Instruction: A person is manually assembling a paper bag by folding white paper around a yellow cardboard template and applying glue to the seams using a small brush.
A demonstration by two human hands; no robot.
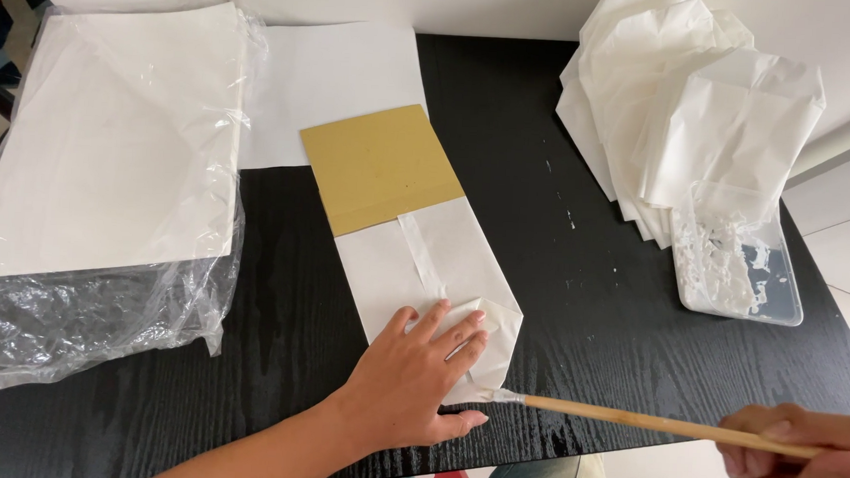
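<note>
On black table (588, 277), flat left hand (408, 374) presses paper bag (433, 269); right hand (811, 463) pinches brush (648, 420).

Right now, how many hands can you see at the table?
2. The left hand presses flat on the folded white paper bag near the table's front edge; the right hand, at bottom right, holds a wooden brush pointing at the bag.

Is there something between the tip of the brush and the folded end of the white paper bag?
Nothing visible. The brush, held by the right hand, has its tip at the edge of the folded white paper bag. The left hand presses the fold beside it, not across the path.
</note>
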